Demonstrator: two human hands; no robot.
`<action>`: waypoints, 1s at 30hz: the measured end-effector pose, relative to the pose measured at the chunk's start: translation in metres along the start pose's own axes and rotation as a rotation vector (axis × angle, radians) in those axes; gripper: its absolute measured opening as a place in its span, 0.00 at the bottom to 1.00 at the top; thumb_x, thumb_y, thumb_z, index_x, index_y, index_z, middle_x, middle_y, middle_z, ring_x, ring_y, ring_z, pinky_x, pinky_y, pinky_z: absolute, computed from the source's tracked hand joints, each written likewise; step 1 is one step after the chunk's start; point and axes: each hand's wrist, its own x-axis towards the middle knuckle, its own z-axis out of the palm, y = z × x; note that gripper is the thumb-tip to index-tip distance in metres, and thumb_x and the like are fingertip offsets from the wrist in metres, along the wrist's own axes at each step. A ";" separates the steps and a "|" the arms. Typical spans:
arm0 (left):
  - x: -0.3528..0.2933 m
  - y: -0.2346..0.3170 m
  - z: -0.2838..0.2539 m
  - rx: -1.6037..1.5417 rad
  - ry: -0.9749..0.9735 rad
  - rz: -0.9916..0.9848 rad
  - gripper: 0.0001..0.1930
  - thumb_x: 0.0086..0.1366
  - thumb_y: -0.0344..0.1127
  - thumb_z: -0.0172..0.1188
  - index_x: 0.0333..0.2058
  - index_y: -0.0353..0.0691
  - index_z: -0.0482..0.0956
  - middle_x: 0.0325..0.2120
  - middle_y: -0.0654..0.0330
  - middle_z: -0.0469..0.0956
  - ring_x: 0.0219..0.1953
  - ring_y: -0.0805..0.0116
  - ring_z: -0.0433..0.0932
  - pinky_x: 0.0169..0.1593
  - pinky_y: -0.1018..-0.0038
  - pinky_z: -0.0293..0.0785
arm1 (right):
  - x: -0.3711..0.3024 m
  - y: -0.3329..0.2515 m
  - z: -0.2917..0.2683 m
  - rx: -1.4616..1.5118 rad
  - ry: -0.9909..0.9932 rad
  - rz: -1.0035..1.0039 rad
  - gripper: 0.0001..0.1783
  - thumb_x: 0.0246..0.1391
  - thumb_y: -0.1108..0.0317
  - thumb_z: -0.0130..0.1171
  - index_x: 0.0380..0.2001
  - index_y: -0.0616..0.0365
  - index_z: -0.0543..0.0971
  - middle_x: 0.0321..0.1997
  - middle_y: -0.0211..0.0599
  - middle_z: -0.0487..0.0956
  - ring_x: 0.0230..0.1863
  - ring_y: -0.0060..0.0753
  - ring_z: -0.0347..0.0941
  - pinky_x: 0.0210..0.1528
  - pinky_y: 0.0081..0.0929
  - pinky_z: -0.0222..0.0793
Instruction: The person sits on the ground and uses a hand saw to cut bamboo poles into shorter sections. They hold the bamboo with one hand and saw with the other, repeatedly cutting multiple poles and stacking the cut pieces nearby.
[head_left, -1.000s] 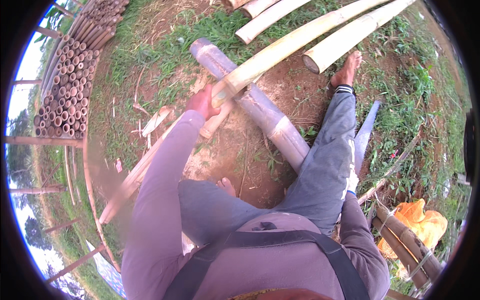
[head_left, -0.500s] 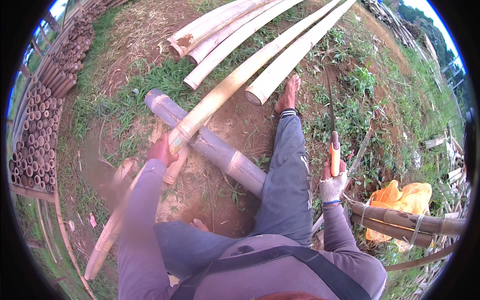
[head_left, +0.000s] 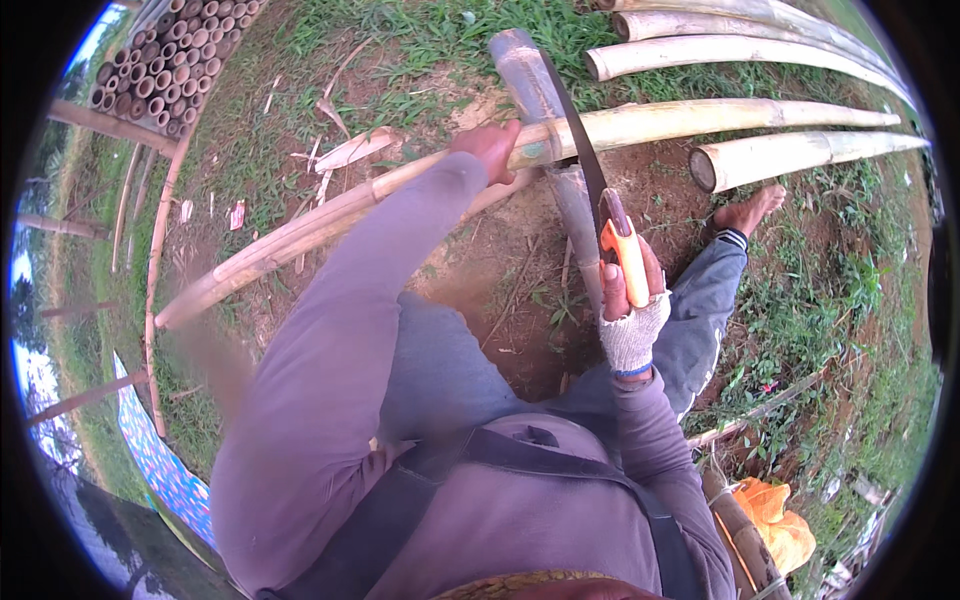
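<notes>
A long pale bamboo pole (head_left: 680,122) lies across a thicker grey bamboo log (head_left: 572,200). My left hand (head_left: 487,150), its arm stretched forward, is closed around the pole just left of where the two cross. In a fingerless knitted glove, my right hand (head_left: 640,285) grips the orange handle of a handsaw (head_left: 585,150). The saw's dark blade points up and away and passes over the pole close to the crossing; whether its teeth touch the bamboo I cannot tell. A shorter bamboo piece (head_left: 500,197) lies beneath the pole, partly hidden.
Several pale bamboo poles (head_left: 740,55) lie on the grass at the far right. My bare foot (head_left: 750,210) rests near the end of one pole (head_left: 760,160). Cut bamboo tubes (head_left: 170,75) are stacked at the far left. An orange net bag (head_left: 775,525) lies at lower right beside tied bamboo.
The view has swung left. My right hand has brought the saw inward from my right side, so its blade now crosses over the pole. My left hand still holds the pole.
</notes>
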 end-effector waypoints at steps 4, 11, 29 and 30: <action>0.000 0.001 0.000 -0.014 -0.015 -0.007 0.40 0.56 0.48 0.81 0.60 0.41 0.68 0.48 0.45 0.85 0.52 0.42 0.86 0.55 0.50 0.82 | 0.001 0.006 0.004 -0.051 -0.044 -0.038 0.28 0.69 0.63 0.68 0.65 0.68 0.77 0.60 0.55 0.84 0.60 0.49 0.83 0.64 0.42 0.75; 0.006 -0.005 0.006 -0.009 0.016 0.021 0.41 0.55 0.48 0.81 0.61 0.41 0.68 0.49 0.45 0.85 0.52 0.42 0.85 0.55 0.50 0.82 | 0.001 0.004 0.005 -0.026 -0.073 -0.023 0.28 0.67 0.63 0.70 0.64 0.69 0.78 0.59 0.54 0.85 0.59 0.49 0.84 0.65 0.41 0.75; 0.004 0.001 0.008 0.005 0.022 0.017 0.40 0.56 0.50 0.80 0.61 0.43 0.68 0.50 0.44 0.84 0.53 0.41 0.86 0.55 0.49 0.83 | 0.030 0.029 0.028 -0.125 -0.066 -0.200 0.21 0.70 0.66 0.65 0.60 0.64 0.81 0.53 0.50 0.87 0.53 0.47 0.86 0.58 0.39 0.79; 0.006 0.000 0.006 0.008 0.027 0.024 0.40 0.56 0.50 0.80 0.61 0.43 0.68 0.50 0.44 0.84 0.53 0.41 0.86 0.55 0.49 0.83 | 0.047 0.025 0.037 -0.039 -0.076 -0.100 0.19 0.70 0.66 0.65 0.60 0.63 0.81 0.52 0.51 0.87 0.52 0.48 0.86 0.58 0.40 0.79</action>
